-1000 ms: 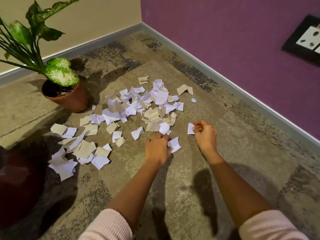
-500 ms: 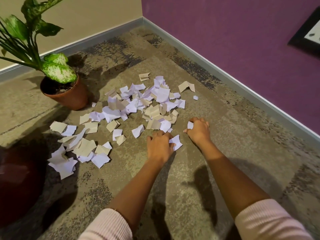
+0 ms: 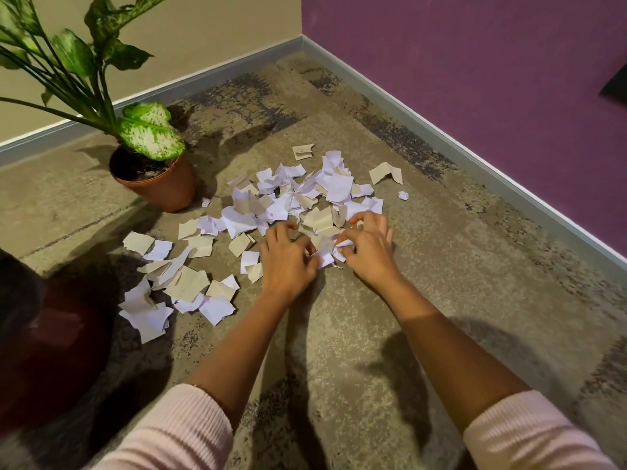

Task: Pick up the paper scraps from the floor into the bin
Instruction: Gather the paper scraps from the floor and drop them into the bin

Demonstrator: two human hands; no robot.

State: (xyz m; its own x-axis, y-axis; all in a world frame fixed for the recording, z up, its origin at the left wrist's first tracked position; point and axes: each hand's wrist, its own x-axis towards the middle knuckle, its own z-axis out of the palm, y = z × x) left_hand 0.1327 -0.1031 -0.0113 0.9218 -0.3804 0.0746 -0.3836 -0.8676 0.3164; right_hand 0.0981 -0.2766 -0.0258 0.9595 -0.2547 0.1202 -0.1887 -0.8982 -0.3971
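Torn white and beige paper scraps (image 3: 288, 201) lie in a loose heap on the carpet, with a second patch of scraps (image 3: 176, 286) nearer to the left. My left hand (image 3: 288, 262) and my right hand (image 3: 368, 247) sit side by side at the near edge of the heap, fingers curled around a small bunch of scraps (image 3: 327, 252) between them. A dark red round shape (image 3: 44, 351) at the left edge may be the bin; it is dim and partly cut off.
A potted plant (image 3: 152, 178) in a terracotta pot stands left of the heap. A lone folded scrap (image 3: 385, 171) and a tiny crumpled ball (image 3: 403, 195) lie toward the purple wall (image 3: 475, 79). Bare carpet stretches in front of me and to the right.
Both hands have slid forward into the heap and come together, raking scraps between them. The right hand carried its single scrap into the bunch.
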